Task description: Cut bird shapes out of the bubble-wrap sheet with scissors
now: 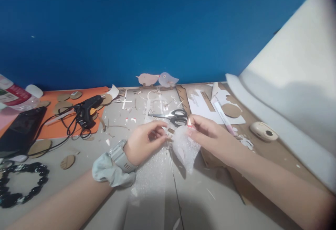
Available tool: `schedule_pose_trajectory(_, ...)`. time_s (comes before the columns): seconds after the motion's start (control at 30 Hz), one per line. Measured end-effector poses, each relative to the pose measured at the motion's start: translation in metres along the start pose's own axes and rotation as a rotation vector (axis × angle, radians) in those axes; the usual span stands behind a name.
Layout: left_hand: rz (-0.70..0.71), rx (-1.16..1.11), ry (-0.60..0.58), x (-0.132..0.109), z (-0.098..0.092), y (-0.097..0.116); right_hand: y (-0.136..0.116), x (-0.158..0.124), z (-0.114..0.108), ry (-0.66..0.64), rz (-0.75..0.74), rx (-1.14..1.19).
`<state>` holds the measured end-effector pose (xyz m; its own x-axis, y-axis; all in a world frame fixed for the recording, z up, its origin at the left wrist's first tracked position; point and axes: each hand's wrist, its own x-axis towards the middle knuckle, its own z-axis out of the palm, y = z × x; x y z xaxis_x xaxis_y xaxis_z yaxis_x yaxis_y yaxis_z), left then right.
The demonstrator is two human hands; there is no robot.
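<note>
Between my two hands is a translucent bubble-wrap piece (186, 149), roughly rounded and tapering downward. My right hand (206, 130) pinches its upper edge, where a small red-and-white pointed tip sticks up by the thumb. The fingertips of my left hand (147, 141) close at its left edge, beside a small brown bit. Just behind lie black-handled scissors (178, 116), blades pointing left. A strip of bubble wrap (151, 177) lies on the table under my left wrist. Against the wall stand a pink paper bird (147, 79) and a bluish paper bird (167, 79), beaks meeting.
At left, a black glue gun (88, 111) with its cord rests on orange sheets (57, 127), near cardboard discs, a phone (22, 128), a bottle (15, 92) and a beaded bracelet (36, 189). Paper scraps litter the middle. A cream rounded device (263, 131) sits on cardboard at right.
</note>
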<state>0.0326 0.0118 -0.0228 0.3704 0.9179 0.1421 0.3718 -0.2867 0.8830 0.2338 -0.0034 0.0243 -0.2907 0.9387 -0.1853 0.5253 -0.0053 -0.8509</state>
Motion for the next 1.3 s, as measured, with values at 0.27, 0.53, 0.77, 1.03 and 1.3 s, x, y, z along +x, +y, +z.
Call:
schedule_pose_trajectory(0.27,0.009,0.003,-0.098,0.001,-0.001,0.006,-0.010,0.000,-0.011,-0.097,0.047,-0.132)
schedule_pose_trajectory(0.53,0.098,-0.100,-0.189,-0.001,-0.006,0.004,-0.013,0.002,-0.014,-0.062,0.052,-0.147)
schedule_pose_trajectory(0.77,0.019,-0.292,-0.188,-0.003,-0.007,-0.004,-0.015,0.002,-0.015,-0.065,0.064,-0.166)
schedule_pose_trajectory(1.03,0.034,-0.280,-0.200,-0.001,-0.008,-0.001,-0.007,0.003,-0.012,-0.053,0.036,-0.145)
schedule_pose_trajectory(1.3,0.028,-0.015,-0.206,0.006,-0.009,0.004,0.001,0.005,-0.005,-0.088,-0.015,-0.101)
